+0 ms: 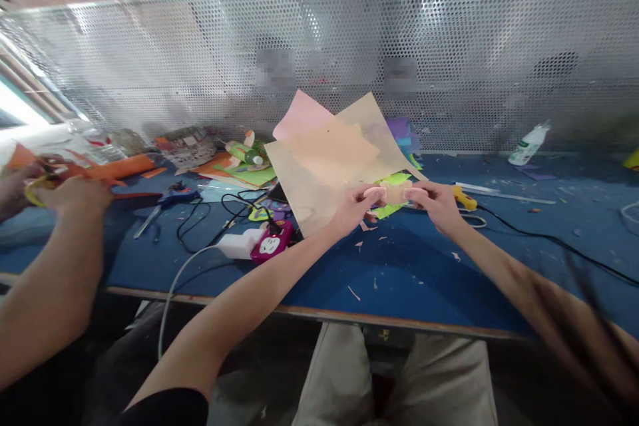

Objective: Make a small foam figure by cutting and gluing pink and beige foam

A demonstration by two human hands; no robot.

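Between both hands, a small peach-coloured piece of paper (396, 193) is held by its two ends above the table. My left hand (360, 206) pinches the left end, fingers closed. At the other end, my right hand (433, 201) grips it between thumb and fingers. Bright green paper scraps (385, 211) lie just beneath it. Behind my left hand, a large pale tan sheet (319, 186) overlaps a pink sheet (301, 113). To the right of my right hand lies a yellow-handled tool (464, 198), with a black cord running off from it.
A purple power adapter (272, 241) with a white plug (239, 244) sits left of my arm. A blue glue gun (177, 194) lies farther left. A co-worker's hands (74, 196) hold yellow scissors and orange paper. A white bottle (530, 144) leans near the perforated metal screen (489, 66).
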